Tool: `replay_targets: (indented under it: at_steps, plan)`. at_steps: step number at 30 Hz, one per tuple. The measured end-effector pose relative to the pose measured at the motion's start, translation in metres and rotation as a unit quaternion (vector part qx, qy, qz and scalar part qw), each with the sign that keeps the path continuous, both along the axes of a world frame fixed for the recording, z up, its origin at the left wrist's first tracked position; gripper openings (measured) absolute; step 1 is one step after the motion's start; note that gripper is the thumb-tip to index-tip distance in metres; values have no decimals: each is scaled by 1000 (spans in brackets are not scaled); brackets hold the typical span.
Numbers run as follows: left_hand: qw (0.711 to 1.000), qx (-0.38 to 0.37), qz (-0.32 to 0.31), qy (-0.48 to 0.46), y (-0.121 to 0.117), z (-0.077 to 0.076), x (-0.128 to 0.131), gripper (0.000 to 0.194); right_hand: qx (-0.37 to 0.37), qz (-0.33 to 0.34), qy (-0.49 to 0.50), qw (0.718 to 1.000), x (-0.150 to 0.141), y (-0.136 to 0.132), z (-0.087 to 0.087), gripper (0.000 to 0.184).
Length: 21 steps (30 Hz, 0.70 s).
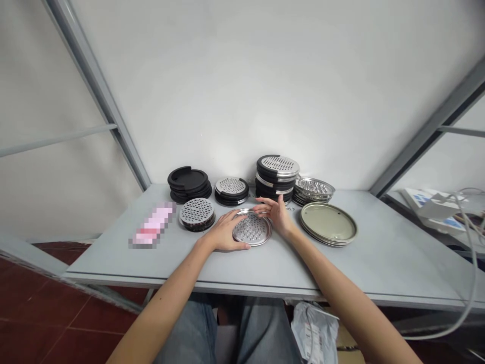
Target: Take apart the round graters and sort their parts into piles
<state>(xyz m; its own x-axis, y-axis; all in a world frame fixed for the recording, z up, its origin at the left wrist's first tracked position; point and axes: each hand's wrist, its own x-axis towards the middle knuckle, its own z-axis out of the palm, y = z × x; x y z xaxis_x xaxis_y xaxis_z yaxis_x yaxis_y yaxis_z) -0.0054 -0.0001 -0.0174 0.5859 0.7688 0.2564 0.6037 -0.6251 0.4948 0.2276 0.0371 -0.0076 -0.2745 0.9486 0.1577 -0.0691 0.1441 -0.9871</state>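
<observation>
Plain white wall (235, 76) at 12 o'clock; pale grey counter (382, 253) before it. Clock directions read from the loose disc.

Disc: one silver grater disc (252, 230), flat on the counter near its front edge, between two hands.

Hands: two. Left hand (227, 233) at 9 o'clock, thumb and fingers apart, curved about the rim; whether it grips, cannot tell. Right hand (278, 215) at 2 o'clock, fingers close together over the far rim, thumb raised apart.

Stacks: six, layers not all countable.
- One of black rings (189, 181), 10 o'clock.
- One of grey perforated discs (197, 211), nearer, also about 10.
- One low black-rimmed stack (231, 186), 11 o'clock.
- One tall black-and-silver stack (278, 174), 1 o'clock.
- One of silver grater plates (316, 187), 2 o'clock.
- One of olive plates (328, 222), 3 o'clock.

One pink item (157, 220), blurred out, 9 o'clock.

Room: grey metal posts (97, 86) at 10 and 2; dark red floor (76, 313) at 8; one pale plastic bag (316, 333) below the counter, 5 o'clock.
</observation>
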Motion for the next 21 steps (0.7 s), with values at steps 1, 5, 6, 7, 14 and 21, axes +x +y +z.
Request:
replay_targets:
  at_steps: [1,5,6,7,14,21]
  plan:
    - [1000,0,-5,-6,0,0,-1,92,30,-30,-31,999,1,0,-2,82]
    - [999,-5,-21,-38,1,-2,-3,84,169,-105,-211,957,5,2,-11,50]
    - [999,-7,-12,-45,2,-3,-3,81,193,-106,-249,943,5,2,-14,43]
    - [999,-9,6,-51,2,-4,-3,77,212,-101,-277,932,6,3,-16,37]
    - [990,25,101,-94,13,-14,1,40,254,-74,-346,900,7,6,-23,27]
    - [991,-1,92,-94,15,-14,-1,42,241,-104,-372,890,8,3,-14,26]
